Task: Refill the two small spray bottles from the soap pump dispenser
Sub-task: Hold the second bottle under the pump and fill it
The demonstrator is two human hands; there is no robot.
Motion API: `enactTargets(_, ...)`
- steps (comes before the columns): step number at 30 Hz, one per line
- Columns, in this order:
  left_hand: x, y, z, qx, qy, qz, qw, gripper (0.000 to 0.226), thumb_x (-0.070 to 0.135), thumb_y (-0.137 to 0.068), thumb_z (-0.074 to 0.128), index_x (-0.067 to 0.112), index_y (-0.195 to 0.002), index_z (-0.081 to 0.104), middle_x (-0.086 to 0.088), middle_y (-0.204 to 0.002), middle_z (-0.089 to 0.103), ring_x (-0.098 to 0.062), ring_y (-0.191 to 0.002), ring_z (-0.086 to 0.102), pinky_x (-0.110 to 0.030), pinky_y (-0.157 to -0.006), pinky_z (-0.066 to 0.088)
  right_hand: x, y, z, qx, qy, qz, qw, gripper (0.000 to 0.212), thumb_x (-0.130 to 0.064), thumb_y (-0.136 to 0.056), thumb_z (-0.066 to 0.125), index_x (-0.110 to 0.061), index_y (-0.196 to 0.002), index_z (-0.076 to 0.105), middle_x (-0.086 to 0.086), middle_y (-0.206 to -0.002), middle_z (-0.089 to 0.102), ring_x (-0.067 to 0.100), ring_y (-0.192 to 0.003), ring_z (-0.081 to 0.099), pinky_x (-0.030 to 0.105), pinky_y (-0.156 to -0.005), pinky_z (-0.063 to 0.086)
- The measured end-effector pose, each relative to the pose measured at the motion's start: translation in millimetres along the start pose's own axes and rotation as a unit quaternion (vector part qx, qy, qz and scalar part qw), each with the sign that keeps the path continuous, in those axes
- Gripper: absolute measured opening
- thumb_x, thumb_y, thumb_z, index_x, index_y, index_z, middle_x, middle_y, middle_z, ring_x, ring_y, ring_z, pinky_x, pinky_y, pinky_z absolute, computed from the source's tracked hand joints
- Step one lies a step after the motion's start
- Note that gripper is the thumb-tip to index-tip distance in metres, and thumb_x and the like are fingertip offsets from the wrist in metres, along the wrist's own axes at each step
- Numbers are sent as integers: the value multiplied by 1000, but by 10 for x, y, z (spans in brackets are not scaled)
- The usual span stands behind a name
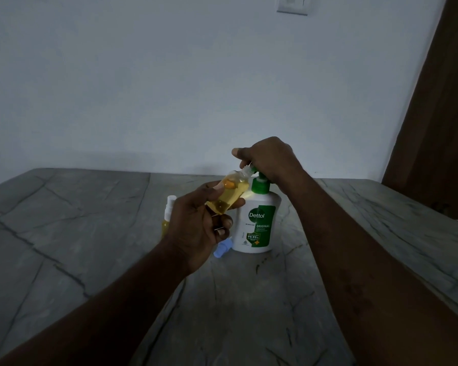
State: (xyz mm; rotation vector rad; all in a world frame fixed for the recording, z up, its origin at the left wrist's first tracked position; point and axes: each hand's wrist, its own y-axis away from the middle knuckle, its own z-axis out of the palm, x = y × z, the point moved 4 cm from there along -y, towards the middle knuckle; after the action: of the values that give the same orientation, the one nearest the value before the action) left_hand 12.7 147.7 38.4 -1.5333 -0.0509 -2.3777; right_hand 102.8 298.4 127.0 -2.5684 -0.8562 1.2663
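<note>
Both forearms (368,273) reach over the desk (64,233): fingers of the left hand (196,225) clasp a tilted, uncapped spray bottle (228,196), neck at the nozzle of the soap pump dispenser (257,228), whose green head the fingers of the right hand (270,159) curl over. A hard press could send soap past the narrow neck, or a nudge topple the second spray bottle (168,212) just behind the left hand; elsewhere open desk, edges well apart.

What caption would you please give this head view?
Left hand tilts open spray bottle to the soap dispenser, right hand gripping its top.
</note>
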Motion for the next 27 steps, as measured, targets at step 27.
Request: enactTargets(27, -27, -47, -30, 68, -98, 111, 987, 28, 18, -89, 70, 24, -116, 65, 2, -98, 74, -16, -60, 58, -28, -56, 51, -34, 10, -25, 8, -3, 12, 1000, 39, -54, -88, 70, -18, -74, 76, -8, -74, 68, 9, -69, 62, 28, -63, 46)
